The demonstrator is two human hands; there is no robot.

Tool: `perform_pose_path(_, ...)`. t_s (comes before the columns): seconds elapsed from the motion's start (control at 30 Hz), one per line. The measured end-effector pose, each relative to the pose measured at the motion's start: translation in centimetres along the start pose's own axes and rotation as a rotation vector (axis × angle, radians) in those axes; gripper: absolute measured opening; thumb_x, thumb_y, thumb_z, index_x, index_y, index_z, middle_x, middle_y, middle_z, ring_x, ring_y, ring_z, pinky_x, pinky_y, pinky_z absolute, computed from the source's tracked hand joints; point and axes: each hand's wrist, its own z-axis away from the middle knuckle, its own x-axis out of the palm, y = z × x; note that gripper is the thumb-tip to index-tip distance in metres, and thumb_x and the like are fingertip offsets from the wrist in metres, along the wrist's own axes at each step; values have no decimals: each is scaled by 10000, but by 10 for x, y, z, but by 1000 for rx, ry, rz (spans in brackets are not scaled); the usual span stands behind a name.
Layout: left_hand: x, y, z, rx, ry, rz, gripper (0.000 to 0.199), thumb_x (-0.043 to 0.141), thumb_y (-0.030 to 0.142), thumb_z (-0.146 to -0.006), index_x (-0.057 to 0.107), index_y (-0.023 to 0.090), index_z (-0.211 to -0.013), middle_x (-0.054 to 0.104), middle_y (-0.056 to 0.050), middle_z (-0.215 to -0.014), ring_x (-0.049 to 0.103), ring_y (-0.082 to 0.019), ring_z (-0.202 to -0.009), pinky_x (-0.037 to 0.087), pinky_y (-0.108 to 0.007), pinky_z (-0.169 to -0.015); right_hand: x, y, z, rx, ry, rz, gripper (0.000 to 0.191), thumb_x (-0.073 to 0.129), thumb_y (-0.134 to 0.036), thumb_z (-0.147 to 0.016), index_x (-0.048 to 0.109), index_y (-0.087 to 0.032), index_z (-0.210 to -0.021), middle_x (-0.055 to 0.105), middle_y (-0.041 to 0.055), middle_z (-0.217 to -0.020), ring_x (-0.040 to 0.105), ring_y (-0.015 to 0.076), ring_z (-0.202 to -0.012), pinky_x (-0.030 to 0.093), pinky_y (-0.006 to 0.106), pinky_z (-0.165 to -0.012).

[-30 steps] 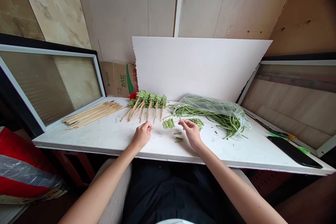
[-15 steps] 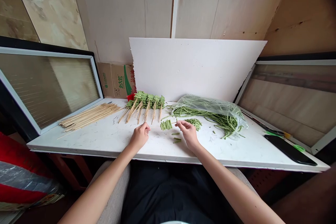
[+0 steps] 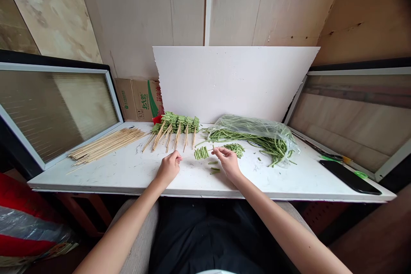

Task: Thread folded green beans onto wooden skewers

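Cut green bean pieces (image 3: 201,153) sit side by side on a thin bamboo skewer between my two hands, just above the table. My left hand (image 3: 169,168) is closed on the skewer's left end; the stretch close to the fingers is faint. At the other end, my right hand (image 3: 228,162) pinches a short green bean piece (image 3: 213,147) by the skewer's tip, its fingers partly covering it. A few loose bean pieces (image 3: 215,171) lie below the skewer. Right behind my right hand is a pile of cut beans (image 3: 235,149).
Finished bean skewers (image 3: 180,123) are stacked at the back. Bare skewers (image 3: 107,143) lie at left. Long green beans (image 3: 279,147) spill from a clear plastic bag (image 3: 253,124). A black phone (image 3: 349,177) lies at right, and a white board (image 3: 234,81) stands behind.
The view has shifted slightly, so most things appear a little further left. Both hands keep nearly the same pose around the skewer and the bean piece.
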Motion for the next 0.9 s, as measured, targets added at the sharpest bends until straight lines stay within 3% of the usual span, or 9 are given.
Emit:
perform_pose_path(0.4,-1,1,2,35,-22,-34,257,451,-4,-836,531,240,-825,708,-20,-786,738,-209,-798,529,-273,-680,1,2,0,-5,8,-10,388,782,-600,-806,807,-217,-858,790,91,-899,710,279,-927,515,399,-908)
perform_pose_path(0.7,2,6,1,32,-7,11,223,461,35,-893,530,239,-834,696,-23,-773,731,-204,-798,516,-268,-657,9,1,6,9,-65,-1,398,790,-618,-792,797,-223,-841,792,87,-982,709,279,-926,532,374,-823)
perform_pose_path(0.83,3,3,0,18,34,5,212,460,52,-913,543,239,-856,704,-30,-796,719,-206,-791,516,-281,-684,1,-7,-2,-5,-88,68,403,729,-624,-844,806,-233,-902,793,88,-1033,702,292,-1001,519,377,-854)
perform_pose_path(0.9,3,1,-1,5,66,-4,202,465,63,-919,549,238,-862,699,-30,-788,703,-204,-762,511,-287,-689,-9,-12,-8,-29,-165,167,390,694,-612,-874,817,-244,-916,791,94,-1074,699,301,-1018,513,388,-854)
